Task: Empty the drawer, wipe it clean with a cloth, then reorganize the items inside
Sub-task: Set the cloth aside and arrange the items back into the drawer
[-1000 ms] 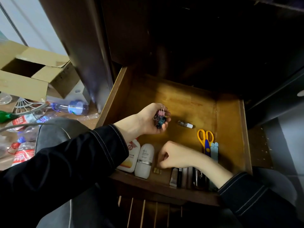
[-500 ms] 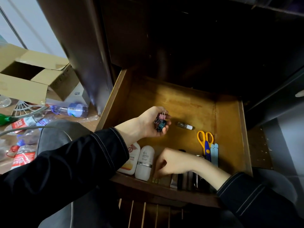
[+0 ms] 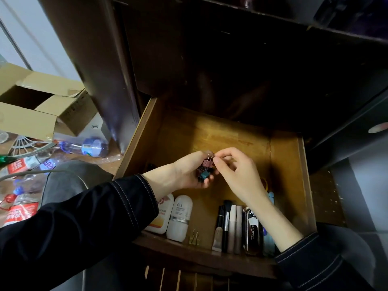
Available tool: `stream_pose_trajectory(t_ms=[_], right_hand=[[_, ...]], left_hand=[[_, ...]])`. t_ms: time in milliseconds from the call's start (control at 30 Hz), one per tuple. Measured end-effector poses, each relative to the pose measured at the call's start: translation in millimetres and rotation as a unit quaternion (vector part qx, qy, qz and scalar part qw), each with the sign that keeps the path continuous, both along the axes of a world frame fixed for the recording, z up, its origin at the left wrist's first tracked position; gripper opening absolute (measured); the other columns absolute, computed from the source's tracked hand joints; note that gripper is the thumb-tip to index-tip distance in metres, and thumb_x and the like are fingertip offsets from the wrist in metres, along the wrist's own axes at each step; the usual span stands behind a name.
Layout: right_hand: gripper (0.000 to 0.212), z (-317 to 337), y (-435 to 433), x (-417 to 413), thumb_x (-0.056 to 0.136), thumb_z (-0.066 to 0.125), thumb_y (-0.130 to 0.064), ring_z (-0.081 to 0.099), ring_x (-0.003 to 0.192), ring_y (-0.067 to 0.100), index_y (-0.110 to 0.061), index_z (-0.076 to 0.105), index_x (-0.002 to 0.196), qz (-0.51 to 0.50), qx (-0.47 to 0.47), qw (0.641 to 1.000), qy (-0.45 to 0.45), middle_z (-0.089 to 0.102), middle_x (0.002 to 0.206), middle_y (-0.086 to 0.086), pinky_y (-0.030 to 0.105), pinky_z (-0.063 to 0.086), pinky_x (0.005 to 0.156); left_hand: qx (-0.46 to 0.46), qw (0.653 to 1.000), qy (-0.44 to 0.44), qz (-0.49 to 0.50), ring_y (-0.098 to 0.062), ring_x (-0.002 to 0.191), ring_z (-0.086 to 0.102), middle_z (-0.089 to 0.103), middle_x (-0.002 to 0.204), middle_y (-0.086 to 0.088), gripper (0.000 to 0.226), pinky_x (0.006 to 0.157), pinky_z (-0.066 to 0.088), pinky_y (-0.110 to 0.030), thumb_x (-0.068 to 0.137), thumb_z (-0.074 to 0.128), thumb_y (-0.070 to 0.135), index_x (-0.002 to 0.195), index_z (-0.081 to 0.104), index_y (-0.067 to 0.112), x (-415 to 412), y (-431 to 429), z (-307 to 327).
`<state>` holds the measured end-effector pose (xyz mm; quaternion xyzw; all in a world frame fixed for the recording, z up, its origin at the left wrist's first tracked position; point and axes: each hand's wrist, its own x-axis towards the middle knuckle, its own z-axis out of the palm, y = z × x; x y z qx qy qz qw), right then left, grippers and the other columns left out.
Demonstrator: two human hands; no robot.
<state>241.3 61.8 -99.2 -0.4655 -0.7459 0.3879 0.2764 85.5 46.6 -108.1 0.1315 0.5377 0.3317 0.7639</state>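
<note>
The open brown wooden drawer (image 3: 231, 137) is holding its sorted things along the front edge, all below the fingers. A white lotion bottle with an orange label (image 3: 160, 215) and a white roll-on bottle with a silver band (image 3: 180, 217) are lying side by side below the left hand's fingers. 1 small gold binder clip (image 3: 194, 238) is standing just right of them. A row of slim cosmetic tubes and brushes (image 3: 227, 223) is lying beside a shiny dark oblong case (image 3: 253, 229) under the right wrist. Pale blue sticks (image 3: 271, 196) and a sliver of yellow scissor handle (image 3: 265, 181) are showing just right of that wrist. Far left of the fingers, an open tan cardboard box (image 3: 31, 106) is sitting on the floor, its inside too dark to read.

Since 0.5 s ago, the right hand (image 3: 237, 171) has come up from the front row to meet the left hand (image 3: 184, 173). It is now covering the small white-capped vial and most of the scissors, leaving the gold clip in plain sight.

The left hand is cupping a bunch of small coloured metal binder clips (image 3: 203, 174) above the drawer's middle, its fingers (image 3: 204, 183) curling closed around them. The right hand's thumb and forefinger (image 3: 217, 162) are pinching together on the wire handle of the maroon clip (image 3: 207, 163) at the top of the bunch, and its other fingers are bending loosely.
</note>
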Motion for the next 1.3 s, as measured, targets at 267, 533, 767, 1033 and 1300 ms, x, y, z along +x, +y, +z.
stream_pose_trajectory(t_ms=[267,533,767,1033,1300], right_hand=[[0.01,-0.8,-2.0,-2.2,0.092,0.07,-0.026,0.067,0.072,0.005,-0.033,0.065,0.097,0.044,-0.007,0.999,0.006,0.066,0.083,-0.016,0.02,0.055,0.061],[0.009,5.0,-0.6,0.3,0.096,0.065,-0.02,0.063,0.069,0.0,-0.026,0.071,0.092,0.053,-0.049,0.992,0.102,0.07,0.08,-0.011,0.011,0.045,0.057],[0.018,-0.2,1.3,5.9,0.09,0.065,-0.023,0.067,0.072,-0.001,-0.031,0.069,0.074,0.086,-0.057,0.988,-0.117,0.071,0.072,-0.019,0.025,0.054,0.069],[0.011,-16.4,-11.6,6.8,0.08,0.066,-0.018,0.068,0.068,0.002,-0.018,0.076,0.077,0.328,-0.163,0.869,-0.332,0.074,0.069,-0.009,0.038,0.061,0.073],[0.011,-26.8,-21.5,1.4,0.083,0.066,-0.016,0.053,0.055,0.002,-0.014,0.076,0.082,0.379,-0.155,0.838,-0.361,0.067,0.066,-0.007,0.026,0.046,0.057]], left_hand=[[0.023,0.999,0.014,-0.024,-0.016,0.062,0.053,0.058,0.079,-0.004,0.042,0.052,0.042,-0.023,0.102,0.037,0.048,0.09,0.06,0.015,1.8,-2.6,-0.1],[-0.012,0.999,-0.02,0.034,-0.016,0.057,0.051,0.059,0.07,-0.005,0.028,0.046,0.04,-0.02,0.096,0.048,0.037,0.088,0.057,0.012,-3.3,-0.5,-1.4],[-0.025,0.993,0.026,0.113,-0.017,0.061,0.049,0.059,0.076,-0.007,0.025,0.05,0.039,-0.023,0.094,0.051,0.031,0.081,0.059,0.011,-5.8,0.5,-5.3],[-0.018,0.997,0.025,0.072,-0.016,0.059,0.05,0.061,0.076,-0.006,0.022,0.051,0.04,-0.024,0.094,0.05,0.028,0.083,0.061,0.013,-3.0,0.2,-8.8],[-0.015,0.997,0.025,0.07,-0.015,0.059,0.05,0.061,0.076,-0.005,0.021,0.049,0.04,-0.022,0.095,0.049,0.029,0.084,0.06,0.014,-4.1,1.0,-9.5]])
